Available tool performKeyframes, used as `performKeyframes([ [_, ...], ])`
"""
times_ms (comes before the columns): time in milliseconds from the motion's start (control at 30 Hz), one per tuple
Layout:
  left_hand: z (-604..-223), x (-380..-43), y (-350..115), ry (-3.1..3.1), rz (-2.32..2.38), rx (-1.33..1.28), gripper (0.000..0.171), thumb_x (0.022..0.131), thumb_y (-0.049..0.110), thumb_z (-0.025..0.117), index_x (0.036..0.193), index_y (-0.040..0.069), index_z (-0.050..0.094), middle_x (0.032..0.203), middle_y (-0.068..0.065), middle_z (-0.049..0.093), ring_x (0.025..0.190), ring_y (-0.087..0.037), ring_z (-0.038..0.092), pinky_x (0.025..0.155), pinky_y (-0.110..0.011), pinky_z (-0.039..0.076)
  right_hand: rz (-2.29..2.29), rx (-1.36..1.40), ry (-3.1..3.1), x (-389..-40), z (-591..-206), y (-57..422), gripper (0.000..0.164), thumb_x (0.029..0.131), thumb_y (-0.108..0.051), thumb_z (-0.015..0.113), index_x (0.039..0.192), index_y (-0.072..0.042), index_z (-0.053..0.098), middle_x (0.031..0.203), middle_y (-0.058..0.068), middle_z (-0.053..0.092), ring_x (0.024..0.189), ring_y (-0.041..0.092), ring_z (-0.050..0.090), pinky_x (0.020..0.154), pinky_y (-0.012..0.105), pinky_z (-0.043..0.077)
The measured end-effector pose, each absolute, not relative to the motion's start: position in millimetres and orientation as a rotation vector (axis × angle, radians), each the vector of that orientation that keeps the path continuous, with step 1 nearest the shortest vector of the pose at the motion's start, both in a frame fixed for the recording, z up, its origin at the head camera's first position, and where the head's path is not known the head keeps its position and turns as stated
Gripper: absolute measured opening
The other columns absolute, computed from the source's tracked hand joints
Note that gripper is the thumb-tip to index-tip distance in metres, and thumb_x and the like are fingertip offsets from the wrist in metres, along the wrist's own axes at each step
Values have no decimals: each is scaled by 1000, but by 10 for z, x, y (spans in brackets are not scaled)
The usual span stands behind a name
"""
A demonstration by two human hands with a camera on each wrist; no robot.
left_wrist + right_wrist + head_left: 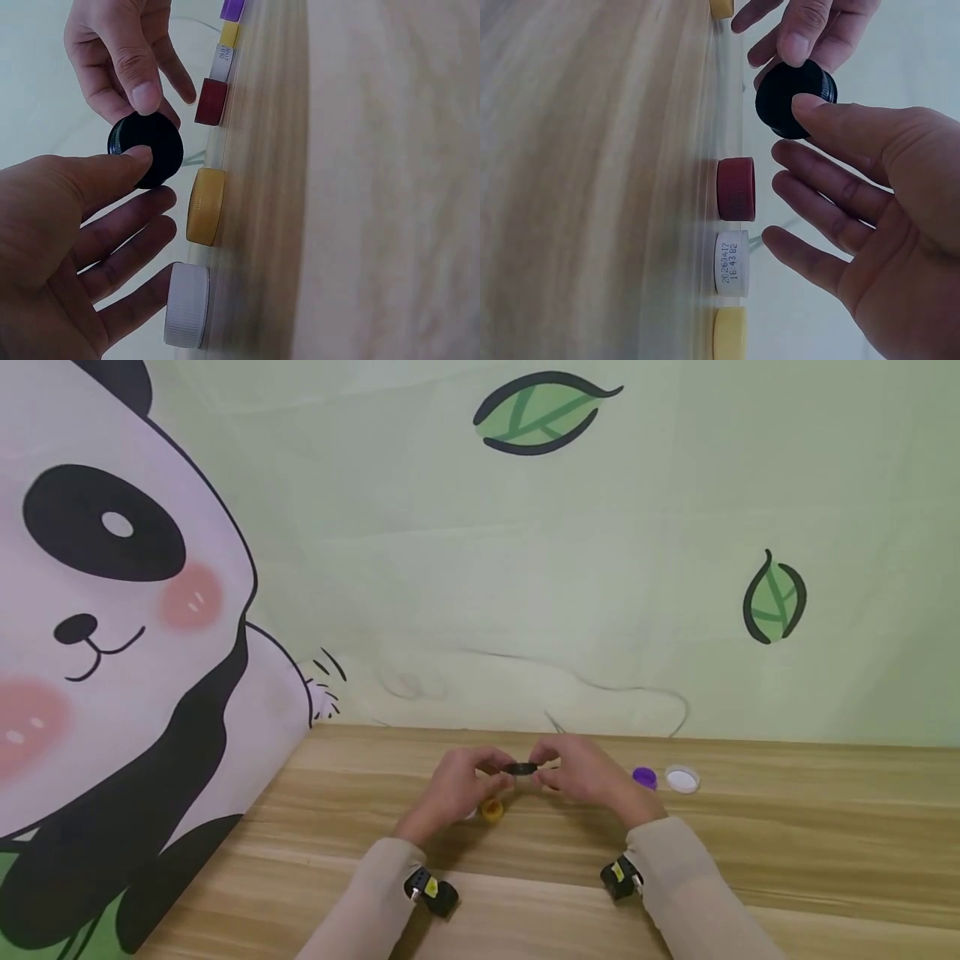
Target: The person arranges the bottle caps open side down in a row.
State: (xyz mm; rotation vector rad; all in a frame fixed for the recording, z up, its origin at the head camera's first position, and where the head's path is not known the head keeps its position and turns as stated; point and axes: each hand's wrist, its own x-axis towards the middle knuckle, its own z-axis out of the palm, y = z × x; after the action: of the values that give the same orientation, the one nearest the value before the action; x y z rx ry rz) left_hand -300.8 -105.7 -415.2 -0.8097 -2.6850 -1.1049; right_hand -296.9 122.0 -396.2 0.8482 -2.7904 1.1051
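Note:
A round black bottle cap (521, 769) is held up above the wooden table between both hands. My left hand (463, 787) pinches one side of it between thumb and fingertips. From the opposite side, my right hand (588, 774) pinches it too, its thumb on the flat face in the right wrist view. Below the left hand stand an orange cap (205, 207) and a ridged white cap (187, 306). A dark red cap (736, 189) and a white cap with printed digits (732, 264) sit near the right hand; in the head view that hand hides them.
Right of the right hand lie a purple cap (644, 777) and a shallow white lid (682, 779). A yellow cap (730, 333) shows in the right wrist view. Behind the table (540, 910) hangs a pale green cloth (420, 577) with a panda print.

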Motion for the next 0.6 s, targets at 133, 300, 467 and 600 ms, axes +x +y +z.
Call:
performKeyframes([
  [133, -4152, -3005, -1059, -2676, -1102, -816, 12, 98, 12, 78, 109, 6, 80, 102, -3, 80, 101, -24, 73, 88, -45, 57, 1168, 832, -2803, -2955, -3937, 1223, 4, 98, -7, 75, 102, -7, 74, 103, 9, 77, 75, 13, 64, 74, 36, 53],
  [300, -4122, -3012, -1053, -2650, -1119, -822, 14, 98, 11, 78, 111, 5, 79, 105, -5, 80, 100, -25, 73, 86, -41, 58, 1199, 811, -2802, -2961, -3907, 1222, 3, 100, -7, 72, 104, -7, 73, 95, 4, 76, 72, 14, 63, 68, 33, 50],
  [467, -4136, -2993, -1056, -2628, -1130, -846, 19, 98, 8, 78, 117, 3, 77, 106, -6, 79, 98, -24, 74, 87, -41, 59, 1224, 808, -2807, -2952, -3922, 1220, 5, 102, -7, 70, 106, -5, 73, 94, 7, 75, 72, 15, 63, 66, 33, 51],
  [600, -4136, -2969, -1056, -2611, -1124, -861, 28, 96, 4, 78, 124, 2, 74, 106, -8, 79, 97, -24, 75, 84, -38, 61, 1255, 801, -2805, -2940, -3932, 1216, 7, 103, -6, 68, 109, -2, 71, 94, 9, 76, 73, 19, 66, 66, 32, 52],
])
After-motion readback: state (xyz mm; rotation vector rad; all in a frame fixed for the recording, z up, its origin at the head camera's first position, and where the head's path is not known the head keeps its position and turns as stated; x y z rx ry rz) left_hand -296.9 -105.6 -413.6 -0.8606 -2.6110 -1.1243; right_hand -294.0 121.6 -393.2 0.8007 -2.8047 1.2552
